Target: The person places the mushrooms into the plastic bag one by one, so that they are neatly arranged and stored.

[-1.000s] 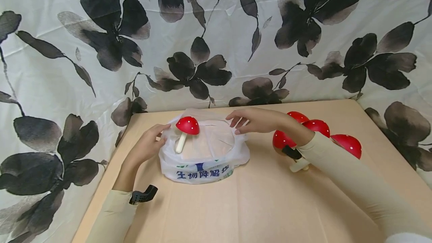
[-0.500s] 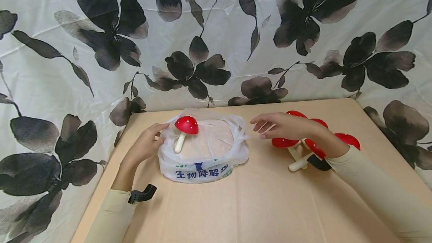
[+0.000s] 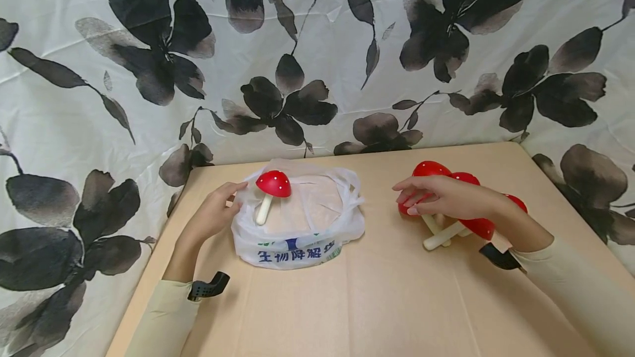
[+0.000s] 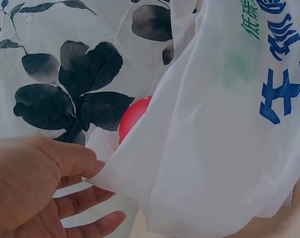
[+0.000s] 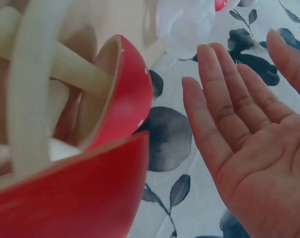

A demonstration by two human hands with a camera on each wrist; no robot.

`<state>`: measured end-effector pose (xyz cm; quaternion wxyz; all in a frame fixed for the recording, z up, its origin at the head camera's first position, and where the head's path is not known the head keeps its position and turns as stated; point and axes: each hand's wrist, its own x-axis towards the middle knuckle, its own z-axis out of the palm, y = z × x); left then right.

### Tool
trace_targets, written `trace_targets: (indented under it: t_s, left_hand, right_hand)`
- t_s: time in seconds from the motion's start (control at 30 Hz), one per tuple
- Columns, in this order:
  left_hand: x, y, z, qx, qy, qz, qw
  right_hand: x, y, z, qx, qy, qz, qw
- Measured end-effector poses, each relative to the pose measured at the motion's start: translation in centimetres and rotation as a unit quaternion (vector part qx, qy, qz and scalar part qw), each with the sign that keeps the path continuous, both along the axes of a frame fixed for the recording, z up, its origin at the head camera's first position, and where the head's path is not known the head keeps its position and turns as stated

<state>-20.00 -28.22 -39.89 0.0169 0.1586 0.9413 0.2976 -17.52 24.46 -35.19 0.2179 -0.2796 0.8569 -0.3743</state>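
At the left side of a white plastic bag (image 3: 297,244) with blue lettering, my left hand (image 3: 214,211) pinches the bag's edge between thumb and fingers, as the left wrist view shows. A toy mushroom (image 3: 274,184) with a red, white-dotted cap and pale stem lies in the bag's wide mouth. My right hand (image 3: 448,198) hovers over a pile of similar mushrooms (image 3: 430,168) on the right and hides some of them. Its fingers (image 5: 217,94) are nearly straight and hold nothing in the right wrist view, with the red caps (image 5: 135,84) beside it.
Both things rest on a light wooden table (image 3: 297,313). Behind it hangs a white cloth (image 3: 347,59) with dark flower prints. Bare tabletop lies between the bag and the mushroom pile.
My right hand has moved right, away from the bag's right rim to above the mushroom pile. The left hand keeps its place at the bag, and the mushroom in the bag has not moved.
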Motion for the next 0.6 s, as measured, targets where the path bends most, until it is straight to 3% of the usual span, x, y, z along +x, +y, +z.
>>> trace_targets:
  t_s: [0.23, 0.6]
  left_hand:
    - [-0.1, 0.0, 0.1, -0.003, 0.001, -0.003, 1.0000]
    - [-0.3, 0.2, -0.1, -0.003, -0.003, 0.000, 1.0000]
  right_hand:
    - [1.8, 1.7, -0.4, 0.005, -0.009, -0.047, 0.9988]
    - [3.8, 3.3, -1.0, -0.013, -0.010, -0.043, 0.9989]
